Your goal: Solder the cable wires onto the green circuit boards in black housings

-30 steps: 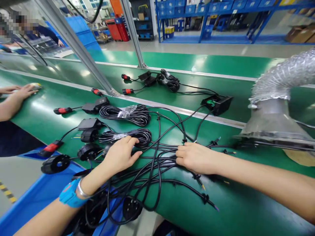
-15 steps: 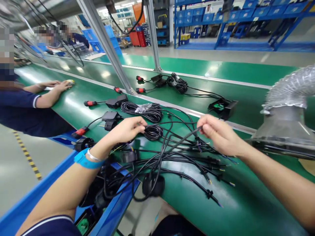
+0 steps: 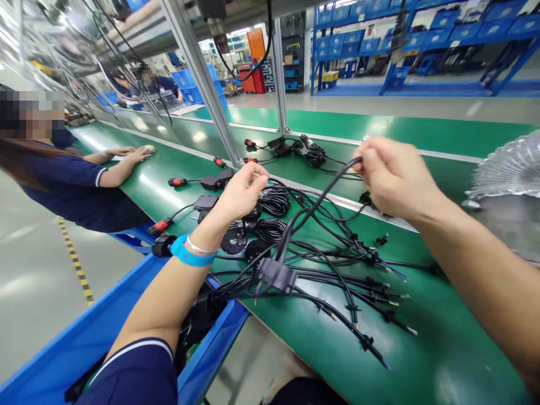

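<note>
My right hand (image 3: 394, 177) is raised above the bench, its fingers closed on a black cable (image 3: 333, 185). From there the cable slopes down to the left towards a blurred small black box (image 3: 276, 274), which seems to hang over the bench edge. My left hand (image 3: 242, 194) pinches with thumb and forefinger at a black cable over the coiled cables (image 3: 274, 201). Under both hands lie several loose black cables (image 3: 337, 275) with bare coloured wire ends. Red-tipped black connectors (image 3: 177, 182) and black boxes lie left of my left hand.
A blue bin (image 3: 139, 304) with black parts stands below my left arm. A co-worker (image 3: 71, 169) works at the left of the green bench (image 3: 422, 360). Metal posts (image 3: 206, 84) rise behind the cables, and a silver duct (image 3: 510, 174) stands at the right.
My right hand has risen, lifting the cable higher. The small black box has come up from the bin side to over the bench edge. The whole view has shifted slightly.
</note>
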`<act>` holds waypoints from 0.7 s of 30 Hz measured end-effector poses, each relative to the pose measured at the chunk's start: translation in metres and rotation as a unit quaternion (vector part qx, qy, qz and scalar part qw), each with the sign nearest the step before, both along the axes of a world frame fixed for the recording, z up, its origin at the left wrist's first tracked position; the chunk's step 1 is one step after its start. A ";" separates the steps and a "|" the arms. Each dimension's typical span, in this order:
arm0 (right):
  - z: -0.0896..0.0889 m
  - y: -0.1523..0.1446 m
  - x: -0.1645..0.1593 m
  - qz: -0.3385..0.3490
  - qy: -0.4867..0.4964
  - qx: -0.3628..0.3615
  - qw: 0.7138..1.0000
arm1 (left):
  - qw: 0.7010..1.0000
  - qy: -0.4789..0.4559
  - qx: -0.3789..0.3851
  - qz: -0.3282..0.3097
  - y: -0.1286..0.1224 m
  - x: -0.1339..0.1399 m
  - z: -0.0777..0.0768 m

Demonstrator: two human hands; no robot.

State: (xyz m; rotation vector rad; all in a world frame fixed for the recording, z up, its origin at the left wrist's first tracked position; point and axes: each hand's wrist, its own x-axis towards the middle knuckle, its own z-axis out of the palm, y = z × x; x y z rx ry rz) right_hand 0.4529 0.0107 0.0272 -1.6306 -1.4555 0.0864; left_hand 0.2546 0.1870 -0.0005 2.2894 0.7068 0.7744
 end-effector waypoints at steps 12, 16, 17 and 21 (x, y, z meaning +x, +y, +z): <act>0.014 0.014 0.027 0.095 0.303 0.061 0.946 | 0.907 0.254 -0.058 -0.330 -0.006 -0.011 0.036; 0.000 0.017 0.033 0.123 0.292 0.072 0.946 | 0.906 0.261 -0.025 -0.334 0.039 -0.010 0.024; -0.003 0.019 0.033 0.123 0.291 0.077 0.946 | 0.915 0.255 -0.007 -0.314 0.046 -0.008 0.018; -0.010 0.029 0.043 0.081 0.284 0.088 0.951 | 0.937 0.254 0.032 -0.237 0.059 -0.004 -0.006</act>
